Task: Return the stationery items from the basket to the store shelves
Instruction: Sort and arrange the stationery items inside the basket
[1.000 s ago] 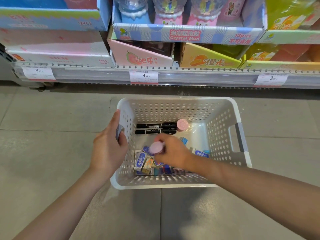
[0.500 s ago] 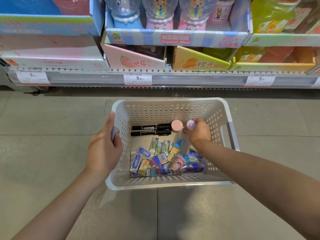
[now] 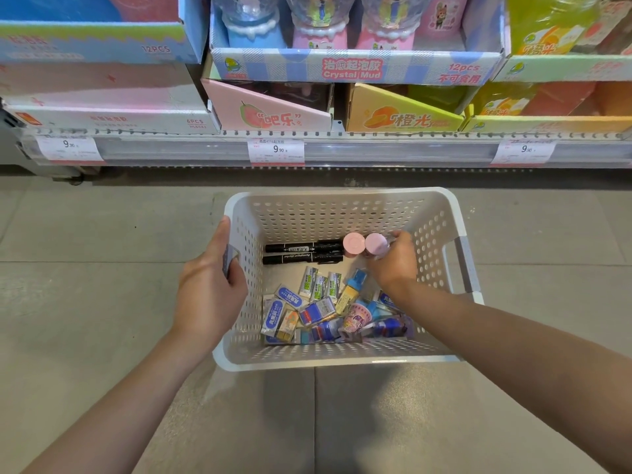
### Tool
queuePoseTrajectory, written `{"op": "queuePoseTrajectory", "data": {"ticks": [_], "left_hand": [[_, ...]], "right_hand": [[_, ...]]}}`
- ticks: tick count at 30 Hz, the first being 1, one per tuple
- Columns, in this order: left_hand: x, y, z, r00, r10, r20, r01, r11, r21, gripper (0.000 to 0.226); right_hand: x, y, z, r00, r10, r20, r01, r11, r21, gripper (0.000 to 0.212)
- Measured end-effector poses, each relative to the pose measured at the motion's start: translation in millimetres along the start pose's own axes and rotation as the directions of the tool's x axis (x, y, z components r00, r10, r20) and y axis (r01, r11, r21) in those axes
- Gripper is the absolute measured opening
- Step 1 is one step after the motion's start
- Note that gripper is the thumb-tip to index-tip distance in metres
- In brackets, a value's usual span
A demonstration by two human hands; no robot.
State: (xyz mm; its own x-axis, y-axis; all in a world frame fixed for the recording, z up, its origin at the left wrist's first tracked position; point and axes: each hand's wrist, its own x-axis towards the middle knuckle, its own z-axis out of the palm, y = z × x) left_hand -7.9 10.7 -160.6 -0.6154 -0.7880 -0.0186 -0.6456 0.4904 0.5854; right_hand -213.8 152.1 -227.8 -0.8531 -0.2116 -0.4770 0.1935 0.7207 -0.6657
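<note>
While gripped at its left handle by the left hand (image 3: 208, 289), sat on the grey tiled floor (image 3: 85, 268) in front of the store shelves (image 3: 342, 148), a white perforated basket (image 3: 342, 362). Reached inside with the right hand (image 3: 393, 261), fingers (image 3: 398, 238) closed around a lilac-capped tube (image 3: 375, 245) near the far right corner. Lay just beside it, touching or nearly so, a pink-capped tube (image 3: 354, 244). Stretched left from those caps, side by side along the far wall, 2 black markers (image 3: 304, 253). Heaped toward the near wall, a jumble of small blue-and-white eraser packs (image 3: 290, 309), 3 green-labelled packs (image 3: 319, 285), a blue-capped yellow glue stick (image 3: 352, 289) and a pink patterned roll (image 3: 357, 316). Wrapped over the grey handle, the left hand's fingers, thumb pointing along the rim. Stacked above on the shelf, a display box marked "Crystal Mud" (image 3: 352, 68), with a pink carton (image 3: 270, 112) and an orange carton (image 3: 400, 114) beneath it. Showed 9.90 on the shelf edge, 3 price tags (image 3: 276, 151).
</note>
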Motion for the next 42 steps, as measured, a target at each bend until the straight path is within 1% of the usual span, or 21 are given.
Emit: {"op": "queuePoseTrajectory", "data": {"ticks": [1, 3, 4, 5, 6, 8, 10, 12, 14, 17, 18, 21, 22, 27, 29, 31, 32, 34, 37, 40, 42], "left_hand": [[-0.3, 0.3, -0.3, 1.0, 0.0, 0.003, 0.0, 1.0, 0.0, 0.06], [-0.9, 0.6, -0.9, 1.0, 0.005, 0.006, -0.005, 1.0, -0.001, 0.06], [-0.9, 0.6, -1.1, 1.0, 0.009, 0.006, -0.009, 1.0, -0.001, 0.059], [-0.8, 0.6, -1.2, 1.0, 0.011, 0.006, -0.011, 1.0, -0.001, 0.059], [-0.8, 0.7, -1.0, 1.0, 0.01, 0.006, -0.01, 1.0, -0.001, 0.059], [-0.7, 1.0, -0.9, 1.0, 0.009, 0.002, -0.009, 1.0, -0.003, 0.059], [-0.6, 1.3, -1.1, 1.0, 0.007, 0.004, -0.007, 1.0, -0.002, 0.059], [-0.2, 1.2, -0.7, 1.0, 0.008, 0.004, -0.008, 1.0, 0.005, 0.059], [0.1, 1.2, -0.6, 1.0, 0.012, 0.005, -0.012, 1.0, 0.011, 0.059], [0.4, 0.4, -0.3, 1.0, 0.016, 0.006, -0.016, 1.0, 0.014, 0.059], [0.4, -0.3, -0.2, 1.0, 0.018, 0.005, -0.018, 1.0, 0.015, 0.059], [0.4, -0.3, -0.1, 1.0, 0.025, -0.002, -0.025, 1.0, 0.012, 0.059], [0.4, 0.1, 0.2, 1.0, 0.024, -0.001, -0.024, 1.0, 0.012, 0.059], [0.3, 1.3, -0.4, 1.0, 0.018, -0.004, -0.018, 1.0, 0.011, 0.059], [0.5, 2.7, -0.4, 1.0, 0.01, -0.004, -0.01, 1.0, 0.018, 0.059], [0.5, 3.9, -0.5, 1.0, 0.003, -0.009, -0.002, 1.0, 0.02, 0.059], [0.3, 4.5, -0.7, 1.0, 0.0, -0.011, 0.001, 1.0, 0.019, 0.059], [-0.1, 4.5, -1.0, 1.0, -0.001, -0.008, 0.001, 1.0, 0.019, 0.059], [-0.7, 4.1, -1.2, 1.0, 0.0, -0.011, 0.0, 1.0, 0.015, 0.059], [-1.0, 4.4, -1.4, 1.0, -0.007, -0.017, 0.007, 1.0, 0.008, 0.058], [-1.2, 5.0, -1.5, 1.0, -0.006, -0.017, 0.006, 1.0, 0.006, 0.058]], "right_hand": [[-4.2, 0.2, -2.0, 1.0, 0.027, -0.01, -0.027, 1.0, -0.001, 0.059], [-15.5, 1.6, -6.7, 1.0, 0.015, -0.013, -0.015, 0.999, -0.043, 0.045], [-20.4, 3.6, -8.3, 0.999, -0.046, 0.026, 0.049, 0.994, -0.096, 0.035], [-26.0, 4.4, -10.3, 0.983, -0.137, 0.12, 0.158, 0.971, -0.182, 0.025], [-30.6, 5.7, -11.5, 0.935, -0.236, 0.266, 0.308, 0.91, -0.276, 0.022], [-34.9, 7.3, -12.9, 0.74, -0.331, 0.585, 0.617, 0.68, -0.396, 0.024], [-34.8, 9.9, -10.6, 0.56, -0.286, 0.777, 0.809, 0.389, -0.44, 0.036], [-35.0, 13.1, -6.7, 0.495, -0.217, 0.841, 0.867, 0.189, -0.461, 0.04], [-35.6, 14.7, -4.0, 0.479, -0.197, 0.855, 0.877, 0.09, -0.471, 0.035], [-36.4, 15.0, -5.4, 0.486, -0.209, 0.849, 0.873, 0.069, -0.483, 0.041], [-35.9, 15.1, -7.2, 0.498, -0.221, 0.838, 0.867, 0.13, -0.481, 0.043], [-39.6, 10.9, -15.5, 0.558, -0.218, 0.801, 0.774, 0.483, -0.408, 0.036], [-39.7, 9.3, -17.8, 0.579, -0.201, 0.79, 0.724, 0.572, -0.385, 0.034], [-41.4, 2.1, -27.1, 0.743, -0.243, 0.624, 0.531, 0.782, -0.328, 0.037], [-42.9, -0.3, -29.5, 0.841, -0.193, 0.505, 0.366, 0.891, -0.269, 0.04], [-38.7, -0.1, -31.4, 0.9, -0.084, 0.427, 0.191, 0.958, -0.212, 0.036], [-36.6, -0.8, -32.9, 0.912, -0.06, 0.407, 0.163, 0.961, -0.225, 0.034], [-32.6, -4.9, -38.0, 0.921, -0.136, 0.365, 0.27, 0.898, -0.348, 0.03], [-28.5, -17.5, -52.9, 0.892, -0.34, 0.297, 0.451, 0.683, -0.574, 0.034], [-25.0, -32.8, -63.7, 0.893, -0.36, 0.27, 0.418, 0.442, -0.794, 0.032], [-24.9, -38.6, -63.8, 0.898, -0.33, 0.291, 0.399, 0.33, -0.856, 0.032]]}}
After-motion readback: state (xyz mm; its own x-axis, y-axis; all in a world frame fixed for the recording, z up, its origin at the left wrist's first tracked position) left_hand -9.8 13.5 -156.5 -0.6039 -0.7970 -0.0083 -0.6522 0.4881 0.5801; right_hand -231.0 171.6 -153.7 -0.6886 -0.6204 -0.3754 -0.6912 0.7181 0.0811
